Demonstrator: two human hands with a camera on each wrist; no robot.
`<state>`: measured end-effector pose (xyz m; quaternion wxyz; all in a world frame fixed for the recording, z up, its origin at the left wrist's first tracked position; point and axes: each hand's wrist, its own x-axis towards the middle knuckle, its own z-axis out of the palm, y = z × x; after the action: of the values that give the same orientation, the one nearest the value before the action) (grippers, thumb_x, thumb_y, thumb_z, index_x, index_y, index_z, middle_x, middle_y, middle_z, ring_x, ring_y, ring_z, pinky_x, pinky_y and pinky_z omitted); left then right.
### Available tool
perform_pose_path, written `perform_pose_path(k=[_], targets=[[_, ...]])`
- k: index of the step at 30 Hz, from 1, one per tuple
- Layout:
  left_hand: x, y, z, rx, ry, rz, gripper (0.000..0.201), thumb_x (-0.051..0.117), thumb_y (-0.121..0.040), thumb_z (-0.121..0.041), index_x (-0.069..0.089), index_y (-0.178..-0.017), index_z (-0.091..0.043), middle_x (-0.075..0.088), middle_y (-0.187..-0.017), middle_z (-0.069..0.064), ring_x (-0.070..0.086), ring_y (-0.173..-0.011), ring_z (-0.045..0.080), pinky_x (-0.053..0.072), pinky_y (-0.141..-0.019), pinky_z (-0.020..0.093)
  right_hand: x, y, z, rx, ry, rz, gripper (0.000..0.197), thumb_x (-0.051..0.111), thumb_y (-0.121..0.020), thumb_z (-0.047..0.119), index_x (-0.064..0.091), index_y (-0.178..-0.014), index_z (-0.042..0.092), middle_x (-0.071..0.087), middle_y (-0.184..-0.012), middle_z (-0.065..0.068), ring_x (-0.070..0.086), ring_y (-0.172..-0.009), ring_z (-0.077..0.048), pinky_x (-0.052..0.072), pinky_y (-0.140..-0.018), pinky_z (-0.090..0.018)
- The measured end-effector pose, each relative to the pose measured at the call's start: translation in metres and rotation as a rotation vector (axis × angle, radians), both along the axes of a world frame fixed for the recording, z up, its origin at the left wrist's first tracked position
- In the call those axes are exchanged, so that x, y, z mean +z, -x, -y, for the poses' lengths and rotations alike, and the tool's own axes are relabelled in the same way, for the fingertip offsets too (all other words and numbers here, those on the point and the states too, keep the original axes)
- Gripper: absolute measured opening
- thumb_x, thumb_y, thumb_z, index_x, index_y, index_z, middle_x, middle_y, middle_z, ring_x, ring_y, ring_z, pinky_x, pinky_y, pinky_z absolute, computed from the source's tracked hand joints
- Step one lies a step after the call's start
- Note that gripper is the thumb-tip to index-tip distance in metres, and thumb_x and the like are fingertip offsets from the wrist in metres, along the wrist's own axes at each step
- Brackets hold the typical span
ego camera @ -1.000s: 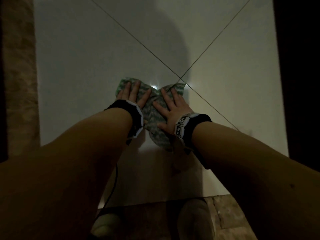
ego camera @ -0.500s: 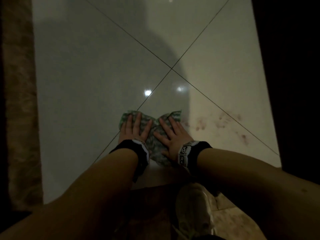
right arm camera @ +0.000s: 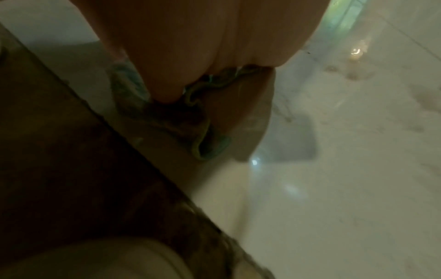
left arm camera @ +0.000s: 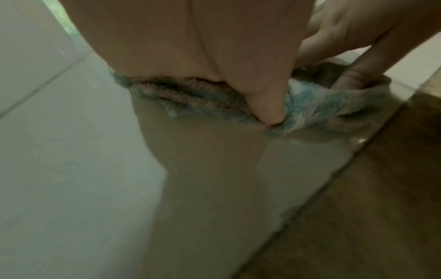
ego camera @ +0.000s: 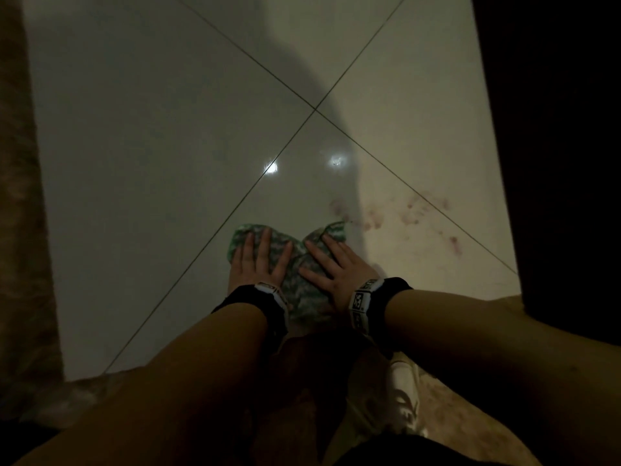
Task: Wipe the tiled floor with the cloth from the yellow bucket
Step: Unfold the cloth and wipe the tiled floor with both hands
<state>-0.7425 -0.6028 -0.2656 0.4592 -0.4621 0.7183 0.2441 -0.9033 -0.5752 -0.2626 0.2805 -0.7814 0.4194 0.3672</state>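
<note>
Both of our hands made the grip, and they were flat on the cloth, pressing it down on the floor. Our left hand had its fingers straight and a little spread on the left part of the cloth. Our right hand lay the same way on the right part. No fingers curled around the cloth; they only pushed on it. In the left wrist view, our thumb pressed into the fuzzy green edge of the cloth. In the right wrist view, the cloth was bunched under our palm.

We had the cloth near the close edge of the white tiles, just beside the brown stone strip where our shoe stood. We could not see the yellow bucket.

We think the wiping was well under way. The tiles ahead looked shiny, with two bright spots of light. But reddish stains sat on the tile to the right, with one just beside the right corner of the cloth. That dirty patch looked like it was left to wipe, so we think the job was not finished.
</note>
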Motion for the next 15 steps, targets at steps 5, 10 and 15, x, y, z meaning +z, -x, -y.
perform_pose_path(k=[5,10,15], targets=[[-0.003,0.012,-0.007,0.010,0.001,0.012,0.112,0.048,-0.082,-0.071,-0.034,-0.145,-0.031,-0.043,-0.151,0.015,-0.031,-0.142,0.043,-0.010,-0.119,0.053,-0.001,0.015,-0.005,-0.025,0.002,0.032,0.079,0.046,-0.093,0.045,-0.009,-0.150,0.038,-0.045,-0.132,0.002,-0.025,-0.144,-0.035,-0.009,-0.118,-0.047],[-0.006,0.027,-0.005,-0.016,0.012,-0.033,0.113,0.050,-0.081,-0.071,-0.033,-0.146,-0.031,-0.041,-0.152,0.015,-0.030,-0.143,0.043,-0.010,-0.119,0.053,-0.003,0.038,-0.010,-0.081,0.007,0.046,0.089,0.052,-0.085,0.057,-0.007,-0.149,0.037,-0.043,-0.135,0.002,-0.024,-0.144,-0.035,-0.010,-0.118,-0.045],[-0.006,0.049,-0.001,-0.064,0.034,-0.089,0.109,0.047,-0.081,-0.073,-0.029,-0.148,-0.032,-0.038,-0.154,0.015,-0.028,-0.144,0.043,-0.010,-0.119,0.052,-0.001,0.062,-0.013,-0.172,0.035,0.048,0.092,0.052,-0.081,0.063,-0.004,-0.150,0.037,-0.026,-0.157,-0.006,-0.022,-0.145,-0.035,-0.008,-0.119,-0.045]])
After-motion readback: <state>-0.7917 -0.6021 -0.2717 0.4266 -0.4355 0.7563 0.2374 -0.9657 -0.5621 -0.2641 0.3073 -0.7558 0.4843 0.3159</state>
